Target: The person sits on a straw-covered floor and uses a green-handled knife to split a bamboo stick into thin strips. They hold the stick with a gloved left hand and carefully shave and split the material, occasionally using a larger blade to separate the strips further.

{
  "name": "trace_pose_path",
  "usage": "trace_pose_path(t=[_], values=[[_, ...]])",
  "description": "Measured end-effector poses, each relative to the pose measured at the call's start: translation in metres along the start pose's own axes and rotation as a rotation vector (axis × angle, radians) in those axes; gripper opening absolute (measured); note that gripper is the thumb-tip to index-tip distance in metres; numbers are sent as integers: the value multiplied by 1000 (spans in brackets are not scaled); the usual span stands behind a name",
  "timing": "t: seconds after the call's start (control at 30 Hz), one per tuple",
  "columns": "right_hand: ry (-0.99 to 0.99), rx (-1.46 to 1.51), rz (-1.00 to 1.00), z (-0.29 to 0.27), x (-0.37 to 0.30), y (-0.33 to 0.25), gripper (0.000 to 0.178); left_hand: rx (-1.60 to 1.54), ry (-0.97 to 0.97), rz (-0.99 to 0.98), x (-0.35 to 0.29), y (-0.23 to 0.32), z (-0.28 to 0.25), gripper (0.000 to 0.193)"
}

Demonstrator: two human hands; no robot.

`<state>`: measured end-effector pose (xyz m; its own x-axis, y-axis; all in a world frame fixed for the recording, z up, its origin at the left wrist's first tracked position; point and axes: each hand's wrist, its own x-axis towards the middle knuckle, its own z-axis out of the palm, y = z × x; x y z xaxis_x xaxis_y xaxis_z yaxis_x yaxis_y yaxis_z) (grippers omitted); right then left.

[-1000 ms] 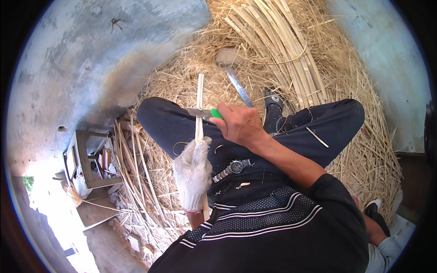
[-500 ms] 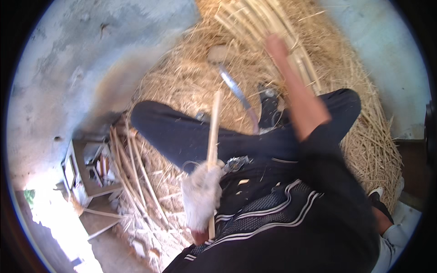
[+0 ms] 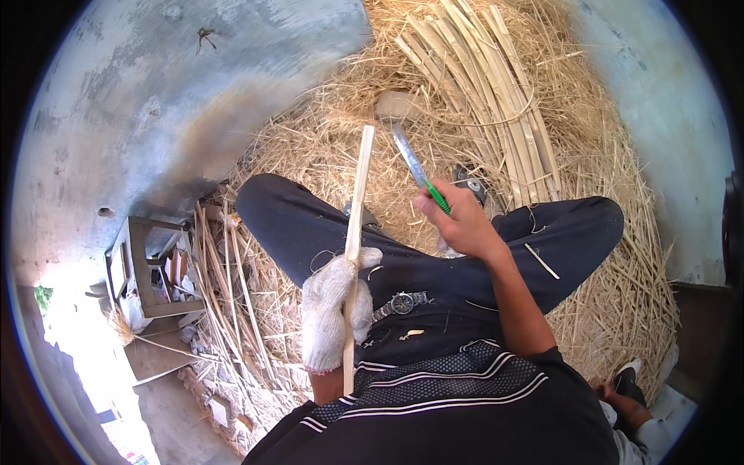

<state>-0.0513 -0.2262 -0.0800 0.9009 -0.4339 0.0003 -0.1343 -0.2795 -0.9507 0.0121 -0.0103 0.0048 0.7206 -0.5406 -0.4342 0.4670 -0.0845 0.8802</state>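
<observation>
My left hand [image 3: 329,306], in a white knit glove, grips a pale split bamboo strip [image 3: 361,182] that stands nearly upright over my left thigh. Its lower end reaches down to my shirt. My bare right hand [image 3: 461,217] is closed around a knife [image 3: 411,159] with a narrow metal blade and some green at the handle. The blade points away from me, to the right of the strip and apart from it. Fingers hide the rest of the handle. On my lap lies a wristwatch [image 3: 401,303] with a metal band, among small shavings.
A bundle of bamboo strips [image 3: 496,85] lies on the straw [image 3: 310,132] ahead, near a stone [image 3: 399,105]. Long sticks [image 3: 232,279] and a wooden frame [image 3: 147,267] are at the left. Grey walls [image 3: 178,93] flank me. Another person's hand [image 3: 603,392] shows at lower right.
My right hand has come back from the bamboo bundle and taken up the knife that lay on the straw. The left hand still holds its strip.
</observation>
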Motion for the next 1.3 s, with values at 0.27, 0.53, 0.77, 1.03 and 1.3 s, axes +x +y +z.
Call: trace_pose_path(t=[0.27,0.53,0.77,1.03,1.3], values=[[141,-101,-265,17,-21,-42,21,246,103,-14,-12,13,20,44],[254,-419,-483,26,-9,-35,20,328,169,8,-24,8,22,42],[442,-515,-558,47,24,2,16,154,148,-20,-21,-3,16,41],[633,-679,390,-98,135,100,35,281,-1,-49,-54,-6,22,37],[282,-58,-123,4,23,-8,33,-108,38,67,-22,2,-4,44]])
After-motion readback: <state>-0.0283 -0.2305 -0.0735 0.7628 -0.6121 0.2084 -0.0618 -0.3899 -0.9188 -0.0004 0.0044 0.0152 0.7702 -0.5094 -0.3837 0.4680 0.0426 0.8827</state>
